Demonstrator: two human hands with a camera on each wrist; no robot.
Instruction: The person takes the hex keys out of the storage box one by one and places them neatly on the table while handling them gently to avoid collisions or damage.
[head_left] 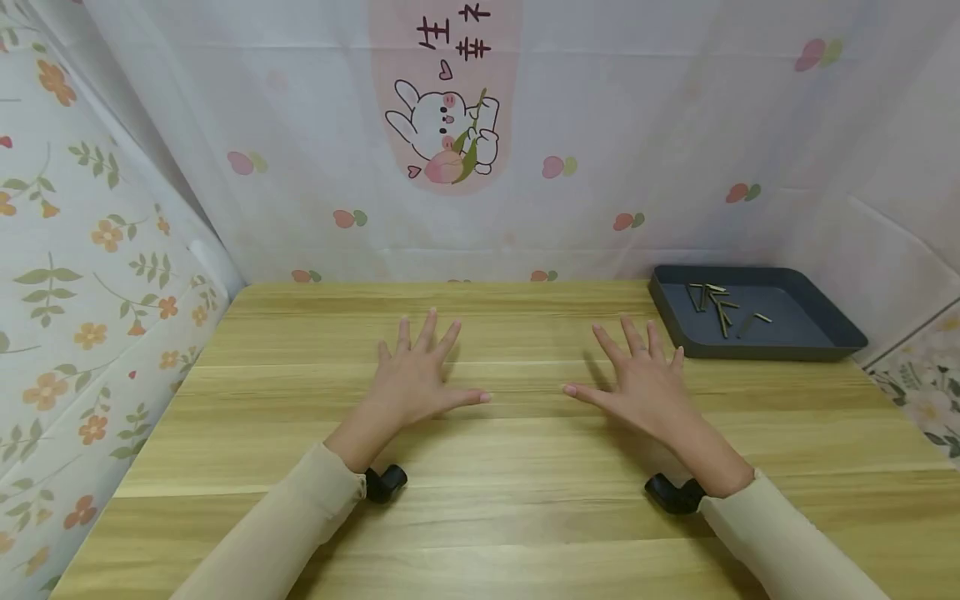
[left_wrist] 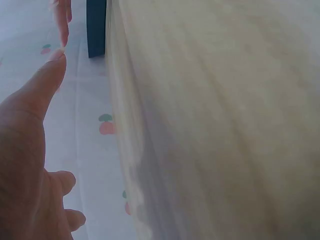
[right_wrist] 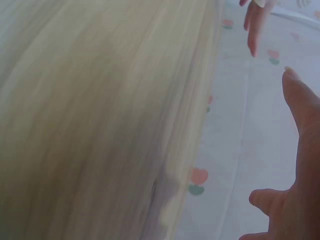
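Observation:
My left hand (head_left: 410, 381) hovers over the wooden table (head_left: 517, 483) left of the middle, palm down, fingers spread and holding nothing. Across from it, my right hand (head_left: 647, 385) is spread the same way, also with nothing in it. The two thumbs point toward each other with a gap between them. Nearest to the right hand, beyond its fingertips to the right, stands a dark grey tray (head_left: 847, 337). Several thin brass-coloured pieces (head_left: 722, 310) lie in the tray's left part; their exact kind is too small to tell.
A white curtain (head_left: 585, 108) with a rabbit print hangs along the table's back edge. Flower-patterned cloth (head_left: 90, 275) borders the left side, and more floral cloth (head_left: 930, 392) shows at the right. Each wrist carries a black camera mount (head_left: 387, 483).

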